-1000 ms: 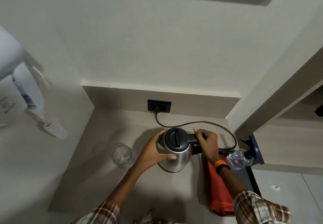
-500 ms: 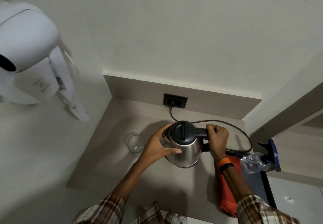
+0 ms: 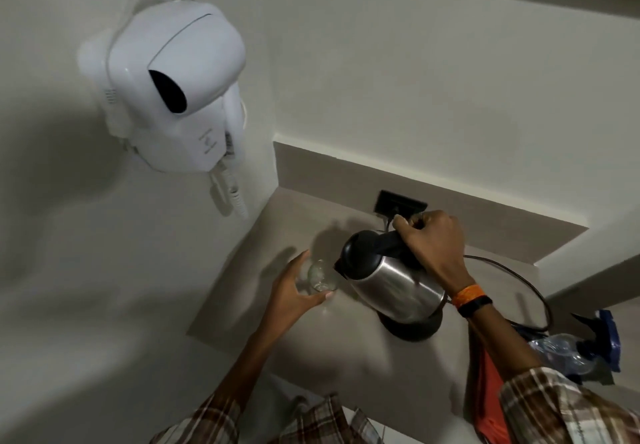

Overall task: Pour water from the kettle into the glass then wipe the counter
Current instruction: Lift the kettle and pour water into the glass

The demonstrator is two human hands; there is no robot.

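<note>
A beige counter (image 3: 301, 357) is filling the corner between two pale walls, its matte top running from the back ledge toward the near edge. A clear glass (image 3: 320, 275) is standing upright on it near the left side. Just to the right of the glass, a round black kettle base (image 3: 412, 331) is sitting flat on the surface. A dark power cord (image 3: 519, 279) is trailing from the back of the counter in a loop across the right part of the top. At the right edge an orange cloth (image 3: 491, 395) is lying on the counter, and just beside it a clear spray bottle (image 3: 568, 353) with a blue trigger head is lying on its side.
</note>
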